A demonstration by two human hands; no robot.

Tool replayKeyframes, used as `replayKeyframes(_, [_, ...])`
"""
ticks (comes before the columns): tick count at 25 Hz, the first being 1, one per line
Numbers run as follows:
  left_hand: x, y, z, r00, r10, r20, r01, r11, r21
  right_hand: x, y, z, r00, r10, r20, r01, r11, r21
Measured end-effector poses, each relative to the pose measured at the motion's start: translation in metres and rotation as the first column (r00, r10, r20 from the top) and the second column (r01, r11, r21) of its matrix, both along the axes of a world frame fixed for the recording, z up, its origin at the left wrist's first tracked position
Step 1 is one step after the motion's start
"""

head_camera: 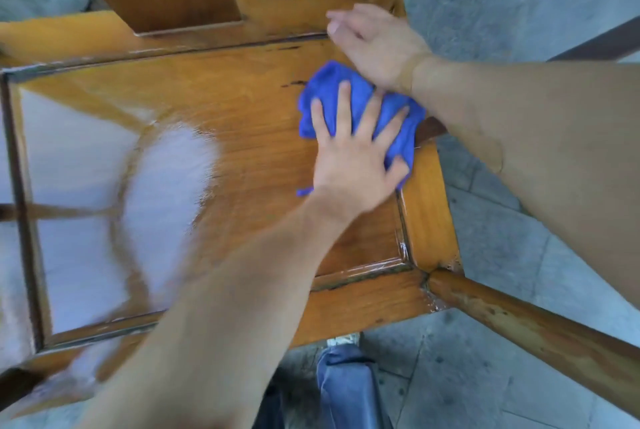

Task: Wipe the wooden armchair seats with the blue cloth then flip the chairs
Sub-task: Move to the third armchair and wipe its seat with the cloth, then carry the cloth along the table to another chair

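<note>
Pressing blue cloth point(360, 110) flat, left hand point(356, 165).

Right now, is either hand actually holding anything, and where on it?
Nothing is gripped. The left hand presses its spread fingers flat on the middle of the blue cloth; the right hand rests beside it, on the seat's back edge.

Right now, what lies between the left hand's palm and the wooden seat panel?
The blue cloth: in the head view, the left hand presses flat on it with fingers spread, against the seat. The right hand rests beside the cloth, nearer the backrest.
</note>
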State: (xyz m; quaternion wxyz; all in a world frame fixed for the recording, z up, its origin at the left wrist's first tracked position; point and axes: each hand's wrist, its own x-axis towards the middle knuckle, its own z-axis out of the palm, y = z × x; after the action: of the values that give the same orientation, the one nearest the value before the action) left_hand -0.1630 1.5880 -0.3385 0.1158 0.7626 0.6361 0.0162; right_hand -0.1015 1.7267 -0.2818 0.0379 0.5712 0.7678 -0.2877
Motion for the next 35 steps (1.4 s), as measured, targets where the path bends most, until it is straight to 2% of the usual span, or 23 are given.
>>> replayKeyframes(2, [-0.001, -0.06, 0.0, 0.986, -0.166, 0.022, 0.166, 0.986, -0.006, -0.007, -0.022, -0.005, 0.986, 0.11, 0.125, -0.111, 0.994, 0.003])
replayKeyframes(4, [-0.019, -0.122, 0.002, 0.925, -0.378, 0.036, 0.379, 0.925, -0.015, -0.022, -0.056, -0.006, 0.959, 0.226, 0.173, -0.227, 0.974, -0.012])
replayKeyframes(5, [-0.034, -0.144, 0.004, 0.896, -0.443, 0.035, 0.444, 0.896, -0.009, -0.029, -0.071, -0.009, 0.953, 0.25, 0.172, -0.252, 0.968, -0.01])
replayKeyframes(7, [-0.071, -0.177, 0.003, 0.884, -0.467, 0.026, 0.467, 0.884, 0.009, -0.033, -0.095, -0.017, 0.948, 0.241, 0.209, -0.249, 0.968, 0.015])
replayKeyframes(8, [-0.094, -0.195, 0.004, 0.903, -0.43, 0.022, 0.43, 0.903, -0.003, -0.035, -0.106, -0.02, 0.946, 0.224, 0.234, -0.237, 0.971, 0.029])
replayKeyframes(10, [-0.136, -0.23, 0.008, 0.973, -0.232, 0.004, 0.232, 0.972, -0.044, -0.034, -0.129, -0.022, 0.957, 0.131, 0.258, -0.155, 0.985, 0.074])
replayKeyframes(12, [-0.154, -0.261, 0.018, 0.991, 0.124, -0.044, -0.129, 0.983, -0.133, -0.038, -0.166, -0.022, 0.984, 0.002, 0.18, -0.025, 0.992, 0.127])
replayKeyframes(14, [-0.136, -0.273, 0.034, 0.889, 0.448, -0.097, -0.456, 0.845, -0.279, -0.05, -0.219, -0.016, 0.999, 0.008, 0.045, -0.015, 0.987, 0.158])
replayKeyframes(15, [-0.123, -0.269, 0.042, 0.841, 0.535, -0.083, -0.526, 0.772, -0.357, -0.056, -0.248, -0.013, 0.998, 0.068, 0.002, -0.067, 0.985, 0.156])
replayKeyframes(16, [-0.115, -0.264, 0.051, 0.819, 0.568, -0.074, -0.547, 0.736, -0.4, -0.063, -0.274, -0.008, 0.991, 0.134, -0.019, -0.129, 0.981, 0.147])
replayKeyframes(18, [-0.123, -0.258, 0.055, 0.846, 0.532, -0.035, -0.503, 0.775, -0.382, -0.072, -0.307, -0.003, 0.982, 0.186, -0.028, -0.184, 0.982, 0.051])
replayKeyframes(20, [-0.157, -0.266, 0.063, 0.883, 0.466, 0.058, -0.427, 0.848, -0.315, -0.079, -0.311, 0.001, 0.995, 0.09, -0.039, -0.095, 0.985, -0.143])
replayKeyframes(22, [-0.189, -0.269, 0.067, 0.88, 0.467, 0.09, -0.41, 0.841, -0.353, -0.084, -0.306, 0.001, 1.0, 0.009, -0.029, -0.017, 0.964, -0.266])
replayKeyframes(25, [-0.211, -0.261, 0.071, 0.88, 0.474, -0.03, -0.428, 0.764, -0.483, -0.087, -0.31, 0.007, 0.999, 0.011, -0.053, -0.025, 0.965, -0.261])
replayKeyframes(27, [-0.207, -0.258, 0.078, 0.871, 0.479, -0.108, -0.464, 0.729, -0.503, -0.085, -0.32, 0.014, 0.996, 0.07, -0.054, -0.082, 0.964, -0.254])
replayKeyframes(29, [-0.203, -0.266, 0.088, 0.864, 0.492, -0.108, -0.473, 0.719, -0.51, -0.078, -0.331, 0.028, 0.995, 0.086, -0.042, -0.094, 0.961, -0.261])
replayKeyframes(32, [-0.201, -0.285, 0.111, 0.809, 0.584, 0.068, -0.462, 0.703, -0.54, -0.059, -0.338, 0.06, 0.994, -0.027, -0.103, -0.005, 0.953, -0.302])
replayKeyframes(35, [-0.198, -0.295, 0.163, 0.664, 0.662, 0.347, -0.472, 0.731, -0.492, -0.04, -0.339, 0.119, 0.962, -0.129, -0.242, 0.058, 0.958, -0.282])
